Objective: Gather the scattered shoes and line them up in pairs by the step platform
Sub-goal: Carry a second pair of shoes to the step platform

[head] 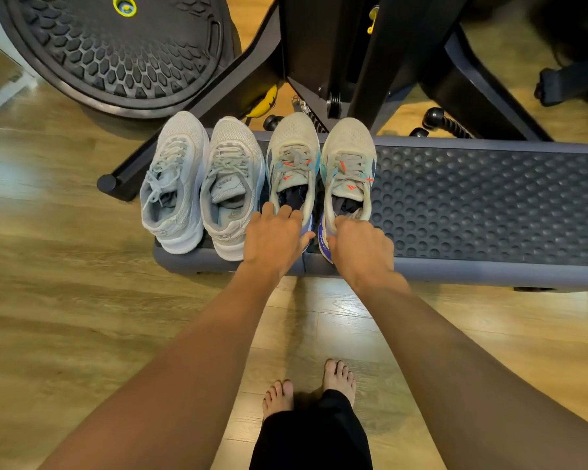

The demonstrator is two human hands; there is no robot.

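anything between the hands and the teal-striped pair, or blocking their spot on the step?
Nothing visible. The left hand and right hand already rest on the heels of the teal-striped pair, which sits on the step platform beside the white pair.

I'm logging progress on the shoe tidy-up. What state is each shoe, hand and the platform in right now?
White pair: side by side on the platform's left end, toes away.
Beige pair with teal sides: side by side on the platform, dark cloth inside.
Left hand: grip on the left beige shoe's heel.
Right hand: grip on the right one's heel.
Step platform: flat on the floor.
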